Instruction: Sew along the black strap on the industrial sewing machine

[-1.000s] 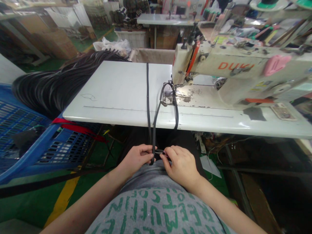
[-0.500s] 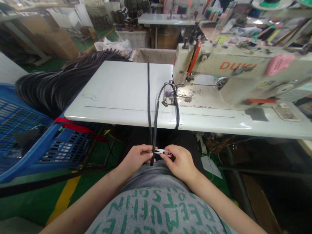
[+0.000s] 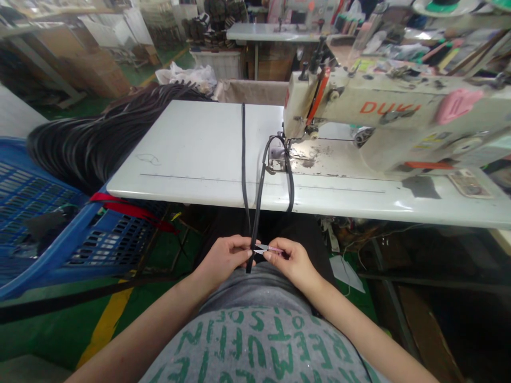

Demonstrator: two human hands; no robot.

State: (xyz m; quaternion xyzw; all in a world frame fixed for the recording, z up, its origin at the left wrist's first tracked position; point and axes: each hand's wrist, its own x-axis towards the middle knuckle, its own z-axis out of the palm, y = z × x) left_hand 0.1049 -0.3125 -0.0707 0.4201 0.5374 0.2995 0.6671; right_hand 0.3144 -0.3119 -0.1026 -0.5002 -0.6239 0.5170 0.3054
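Note:
My left hand (image 3: 228,256) pinches a narrow black strap (image 3: 256,226) close to its lower end, just over my lap. In my right hand (image 3: 294,261) is a pair of small thread snips (image 3: 262,248) with pinkish handles. Their pointed blades are parted and reach the strap beside my left fingertips. From there the strap runs up over the table edge and loops beneath the needle area of the sewing machine (image 3: 383,106). Another length of black strap (image 3: 244,154) lies across the white table (image 3: 191,143) and hangs off its front edge.
At the left stands a blue plastic basket (image 3: 75,239) with a red strap (image 3: 128,207) over its rim. A big bundle of black straps (image 3: 83,138) hangs behind it, beside the table. A pink object (image 3: 459,105) rests against the machine's body.
The strap between my hands and the machine has shifted slightly right. The snips' blades stand a little wider apart, and my right fingers have changed their curl around the handles.

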